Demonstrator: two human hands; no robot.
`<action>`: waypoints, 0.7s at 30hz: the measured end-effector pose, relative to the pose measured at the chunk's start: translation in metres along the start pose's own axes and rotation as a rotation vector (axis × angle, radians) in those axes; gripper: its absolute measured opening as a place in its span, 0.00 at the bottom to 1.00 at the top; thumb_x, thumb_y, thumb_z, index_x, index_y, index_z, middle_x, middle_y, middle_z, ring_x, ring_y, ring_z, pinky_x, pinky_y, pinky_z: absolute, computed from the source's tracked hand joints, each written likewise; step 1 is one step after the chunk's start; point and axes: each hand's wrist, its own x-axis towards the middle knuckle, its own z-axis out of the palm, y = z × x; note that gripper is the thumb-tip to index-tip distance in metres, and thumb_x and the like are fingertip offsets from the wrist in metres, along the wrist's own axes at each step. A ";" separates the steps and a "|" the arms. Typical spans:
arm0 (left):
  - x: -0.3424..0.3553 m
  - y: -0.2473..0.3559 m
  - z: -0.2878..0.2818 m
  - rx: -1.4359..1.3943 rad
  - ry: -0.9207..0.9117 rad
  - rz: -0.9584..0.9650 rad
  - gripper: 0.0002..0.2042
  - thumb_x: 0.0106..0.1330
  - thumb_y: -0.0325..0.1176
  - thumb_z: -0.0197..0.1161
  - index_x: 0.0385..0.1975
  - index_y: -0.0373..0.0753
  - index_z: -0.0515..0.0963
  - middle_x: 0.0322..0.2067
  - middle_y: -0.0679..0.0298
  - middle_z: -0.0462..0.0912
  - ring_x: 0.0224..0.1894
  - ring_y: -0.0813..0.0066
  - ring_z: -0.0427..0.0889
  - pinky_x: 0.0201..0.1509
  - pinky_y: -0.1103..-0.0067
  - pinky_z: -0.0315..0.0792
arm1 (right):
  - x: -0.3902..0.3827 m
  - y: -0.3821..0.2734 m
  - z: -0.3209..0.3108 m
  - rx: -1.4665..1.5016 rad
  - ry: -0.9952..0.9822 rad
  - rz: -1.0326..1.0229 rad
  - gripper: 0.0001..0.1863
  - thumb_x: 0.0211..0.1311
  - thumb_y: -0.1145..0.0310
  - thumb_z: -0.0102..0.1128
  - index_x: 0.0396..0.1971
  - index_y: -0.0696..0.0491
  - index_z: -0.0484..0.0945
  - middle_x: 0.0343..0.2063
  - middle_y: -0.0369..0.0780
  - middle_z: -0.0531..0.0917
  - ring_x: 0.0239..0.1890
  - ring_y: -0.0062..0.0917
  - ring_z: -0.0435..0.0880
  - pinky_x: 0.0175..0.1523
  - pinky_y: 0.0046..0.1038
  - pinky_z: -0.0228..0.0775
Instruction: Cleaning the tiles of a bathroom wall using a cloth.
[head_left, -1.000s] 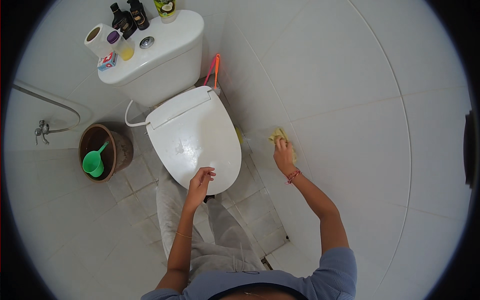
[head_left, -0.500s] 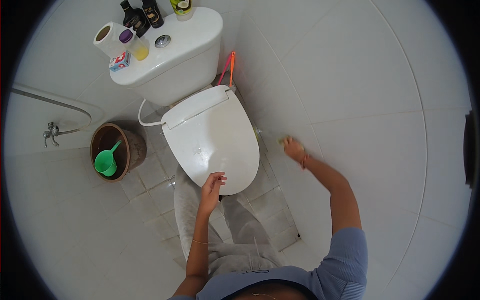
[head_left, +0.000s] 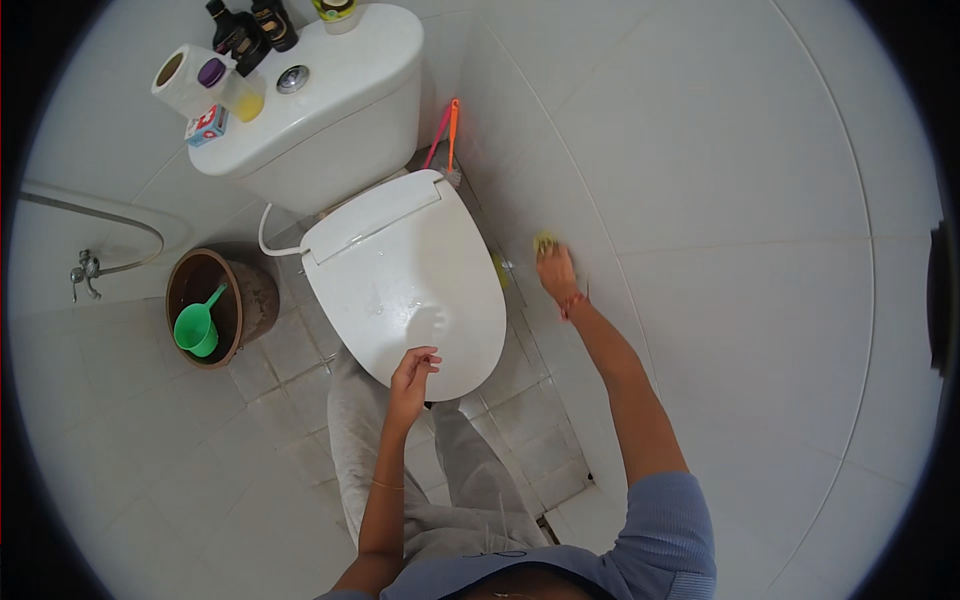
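My right hand [head_left: 555, 268] grips a yellow cloth [head_left: 545, 242] against the white tiled wall [head_left: 690, 150] on the right, beside the toilet. Its fingers are partly hidden and slightly blurred. Below and to the left, my left hand [head_left: 412, 375] hangs over the front of the closed white toilet lid [head_left: 400, 290], empty, with its fingers loosely bent and apart. Whether it touches the lid I cannot tell.
The cistern [head_left: 340, 110] carries a paper roll [head_left: 185, 85], several bottles [head_left: 275, 25] and a small box [head_left: 206, 125]. Orange and pink brushes [head_left: 452, 135] stand behind the toilet. A bucket [head_left: 250, 300] with a green dipper [head_left: 197, 330] sits left, below a tap [head_left: 87, 270].
My right hand has moved along the wall with the cloth and is now higher, toward the back. My left hand stays over the lid. The view has shifted slightly.
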 end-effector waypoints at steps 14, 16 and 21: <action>0.018 0.047 0.071 0.070 -0.355 0.048 0.10 0.65 0.25 0.43 0.42 0.32 0.70 0.37 0.62 0.74 0.41 0.76 0.74 0.46 0.80 0.69 | -0.184 0.047 -0.090 0.186 0.280 0.247 0.16 0.49 0.70 0.51 0.40 0.47 0.78 0.32 0.37 0.74 0.34 0.23 0.70 0.38 0.24 0.56; 0.019 0.055 0.074 0.081 -0.364 0.092 0.10 0.65 0.25 0.43 0.42 0.32 0.70 0.37 0.62 0.74 0.42 0.76 0.74 0.46 0.80 0.69 | -0.194 0.103 -0.172 0.177 0.530 0.444 0.19 0.49 0.72 0.50 0.43 0.44 0.77 0.32 0.36 0.74 0.31 0.22 0.69 0.35 0.24 0.56; 0.011 0.093 0.068 0.147 -0.437 0.171 0.11 0.63 0.24 0.44 0.42 0.32 0.70 0.38 0.60 0.74 0.42 0.74 0.73 0.46 0.79 0.69 | -0.264 0.207 -0.331 -0.350 1.133 1.117 0.22 0.42 0.69 0.62 0.43 0.42 0.78 0.40 0.27 0.79 0.27 0.23 0.65 0.34 0.27 0.52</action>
